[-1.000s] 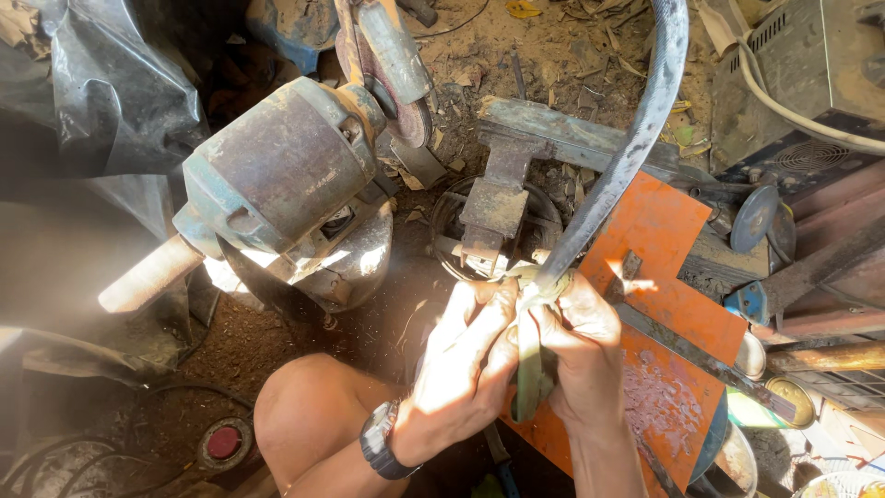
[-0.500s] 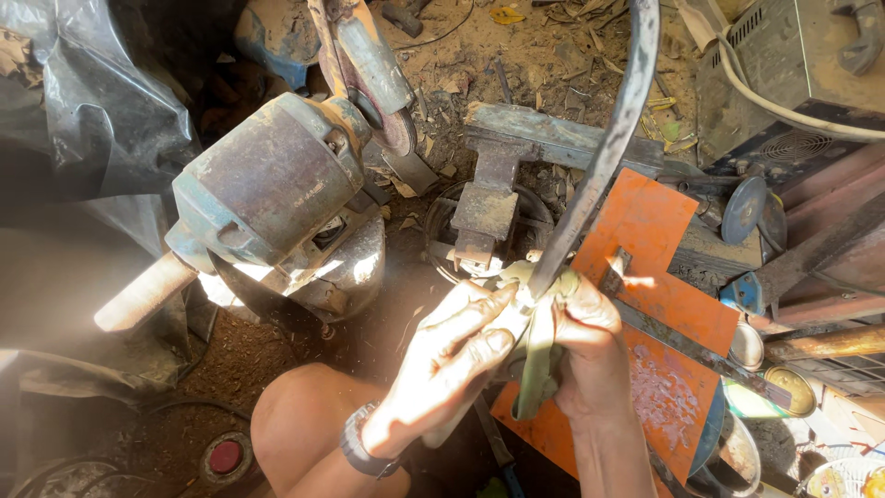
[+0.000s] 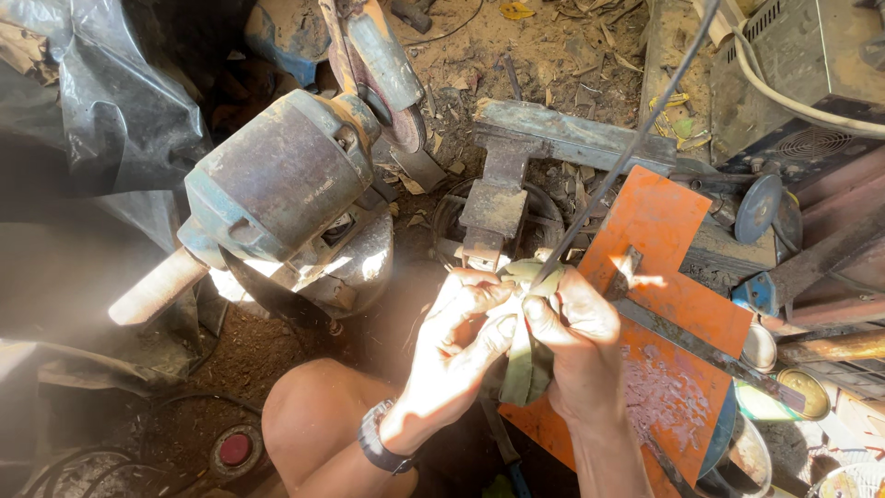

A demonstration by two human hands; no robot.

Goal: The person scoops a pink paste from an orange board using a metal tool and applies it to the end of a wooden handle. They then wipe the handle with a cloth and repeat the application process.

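Both hands meet at centre frame, just below a small rusty steel vise. Left hand (image 3: pixel 458 341), w/ a dark wristwatch (image 3: pixel 380 441) on the wrist, has fingers curled and pinched onto the upper end of a worn olive-green fabric strap (image 3: pixel 522 364). Right hand (image 3: pixel 576 346) is closed on the same strap from the other side, thumb pressed over it. The two hands touch each other around the strap; its lower end hangs down between them. A long thin dark metal strip (image 3: pixel 616 166) rises from the pinch point, slanting up and to the right past the top edge of frame; exactly how it joins the strap is hidden by the fingers.

The rusty steel vise (image 3: pixel 493 207) sits on the dirt floor (image 3: pixel 544 46) near the fingertips. To the left, a big grimy blue-grey bench grinder motor (image 3: pixel 272 180) w/ a wooden handle (image 3: pixel 157 288) sticking out lower left. Under the right hand lies a flat orange-painted metal plate (image 3: pixel 668 304), scuffed pale in its lower part. A bare knee (image 3: pixel 318 415) shows below the left hand. Black plastic sheet (image 3: pixel 101 101) upper left
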